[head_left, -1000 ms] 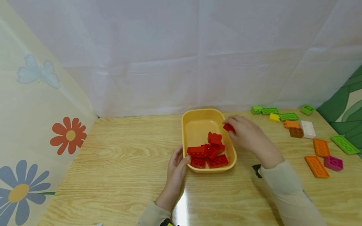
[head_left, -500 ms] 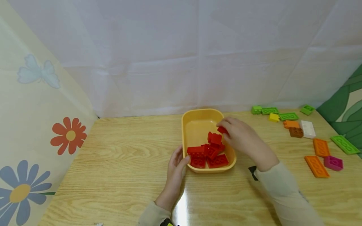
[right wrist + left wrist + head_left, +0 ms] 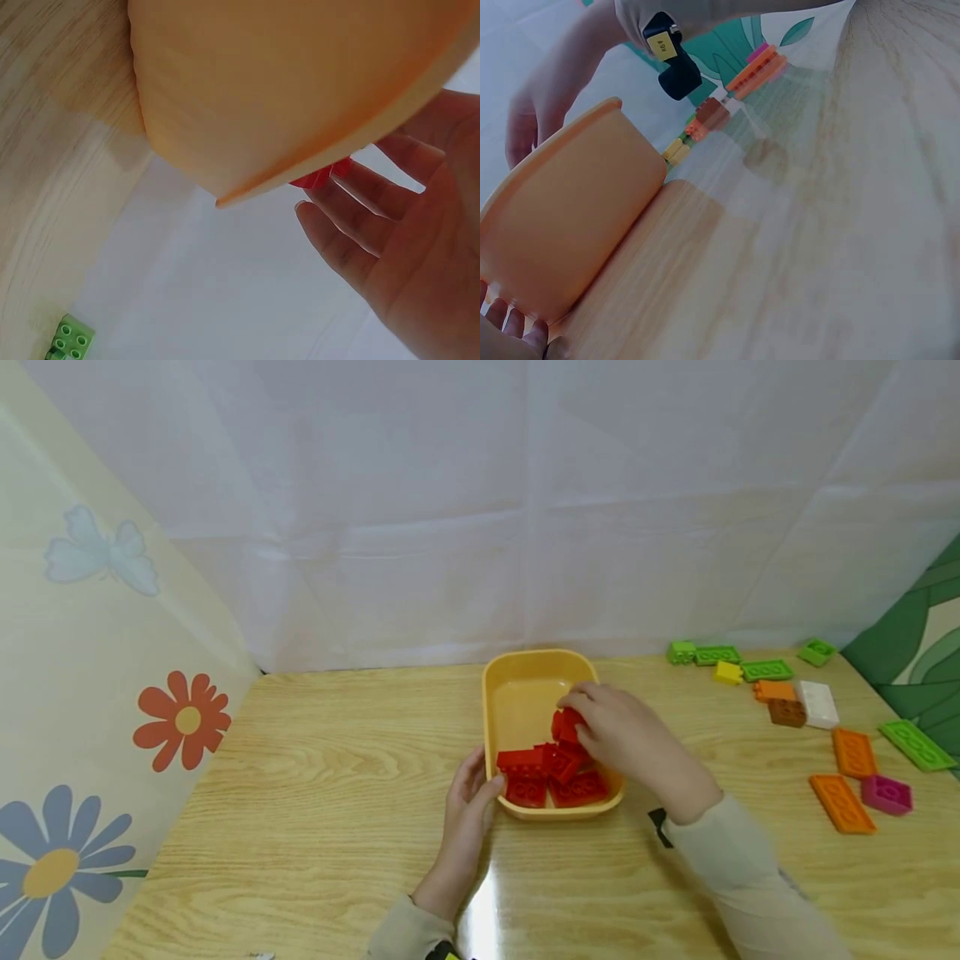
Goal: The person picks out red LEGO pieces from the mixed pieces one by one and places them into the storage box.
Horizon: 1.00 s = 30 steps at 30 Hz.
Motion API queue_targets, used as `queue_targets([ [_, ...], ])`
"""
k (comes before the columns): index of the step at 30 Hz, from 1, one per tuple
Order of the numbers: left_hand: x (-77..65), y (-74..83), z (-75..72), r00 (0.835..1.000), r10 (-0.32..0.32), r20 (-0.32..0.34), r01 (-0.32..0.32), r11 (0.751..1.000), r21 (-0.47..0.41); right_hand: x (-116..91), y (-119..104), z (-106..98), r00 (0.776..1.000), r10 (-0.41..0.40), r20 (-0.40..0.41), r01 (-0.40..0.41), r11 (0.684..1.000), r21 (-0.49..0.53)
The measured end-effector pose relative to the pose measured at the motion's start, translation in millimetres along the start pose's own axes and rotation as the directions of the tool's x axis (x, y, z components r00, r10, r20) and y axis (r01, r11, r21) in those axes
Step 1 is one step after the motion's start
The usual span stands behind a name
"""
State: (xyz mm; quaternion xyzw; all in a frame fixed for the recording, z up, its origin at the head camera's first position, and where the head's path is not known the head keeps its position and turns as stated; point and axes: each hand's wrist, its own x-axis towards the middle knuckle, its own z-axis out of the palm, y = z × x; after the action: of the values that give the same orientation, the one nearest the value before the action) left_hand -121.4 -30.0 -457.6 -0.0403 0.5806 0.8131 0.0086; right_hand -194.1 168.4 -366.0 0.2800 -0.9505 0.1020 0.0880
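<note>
A yellow plastic bin (image 3: 501, 710) stands on the wooden table, with several red toy building bricks (image 3: 521, 763) heaped in its near half. My left hand (image 3: 465, 818) holds the bin's near left side, thumb at the rim; its fingertips (image 3: 514, 322) show against the outer wall in the left wrist view. Over the bin's right rim reaches my right hand (image 3: 622, 727), its fingers down at the top of the heap. It pinches a red toy brick (image 3: 319, 178), mostly hidden behind the rim in the right wrist view and covered by the hand in the head view.
Loose bricks lie to the right: green (image 3: 717, 655), yellow (image 3: 727, 672), orange (image 3: 843, 804), brown (image 3: 787, 712), white (image 3: 817, 703) and magenta (image 3: 887, 795). A white cloth (image 3: 390, 593) hangs along the table's back edge. Flower-printed panel (image 3: 187, 718) at left.
My right hand has moved left and slightly down with the red brick, from the bin's right rim to over the heap. The left hand and bin have stayed in place.
</note>
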Motion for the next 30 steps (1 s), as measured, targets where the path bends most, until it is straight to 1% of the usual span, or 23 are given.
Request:
queue_targets([
  [2, 0.0, 0.1, 0.0, 1.000, 0.000, 0.002, 0.000, 1.000, -0.001, -0.1, -2.1, -0.1, 1.000, -0.010, -0.014, 0.010, 1.000, -0.001],
  [4, -0.3, 0.5, 0.1, 1.000, 0.000, 0.003, 0.000, 1.000, -0.001, -0.2, -4.5, -0.3, 1.000, -0.006, -0.011, 0.006, 1.000, 0.005],
  [8, -0.2, 0.4, -0.2, 1.000, 0.006, 0.006, -0.006, 1.000, 0.008, 0.0, -9.1, -0.3, 1.000, -0.001, 0.023, 0.001, 1.000, -0.003],
  [11, -0.2, 0.4, -0.5, 1.000, 0.005, 0.008, -0.005, 1.000, 0.008, 0.3, -12.0, 0.5, 0.999, -0.016, 0.034, 0.017, 1.000, -0.018],
  [13, -0.4, 0.6, -0.7, 1.000, 0.004, 0.009, -0.004, 1.000, 0.007, 0.5, -14.0, 1.3, 0.999, -0.029, 0.033, 0.030, 0.999, -0.024],
  [22, -0.5, 1.2, -1.7, 1.000, 0.005, 0.017, -0.005, 1.000, 0.013, -1.4, -23.4, 3.6, 0.999, -0.035, 0.037, 0.035, 0.999, -0.019],
  [30, -0.7, 1.7, -1.7, 1.000, 0.004, 0.020, -0.004, 1.000, 0.008, -3.0, -26.7, 3.5, 0.998, -0.053, 0.029, 0.054, 0.998, -0.015],
])
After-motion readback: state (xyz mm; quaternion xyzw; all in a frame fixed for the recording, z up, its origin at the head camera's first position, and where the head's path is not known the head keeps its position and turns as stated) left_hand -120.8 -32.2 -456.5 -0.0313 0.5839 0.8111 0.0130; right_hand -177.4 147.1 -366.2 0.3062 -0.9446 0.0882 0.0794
